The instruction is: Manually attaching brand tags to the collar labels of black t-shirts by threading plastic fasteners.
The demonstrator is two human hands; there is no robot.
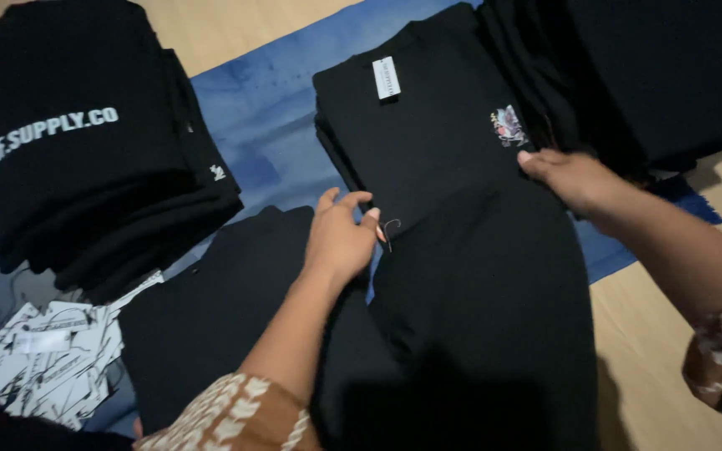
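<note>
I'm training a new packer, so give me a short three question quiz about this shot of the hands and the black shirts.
1. True or false: both hands rest on the same black shirt.
2. Which hand lies nearest the small chest emblem?
3. What lies at lower left, under the folded stack: A) scissors B) white printed tags C) a box?

Key: 1 true, the left hand touches its edge; 2 right hand; 3 B.

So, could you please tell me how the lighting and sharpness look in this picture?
Head view: dim and uneven; the black shirt loses fold detail toward the bottom, the left hand and right hand are slightly soft, and the white tags lower left look washed out.
</note>
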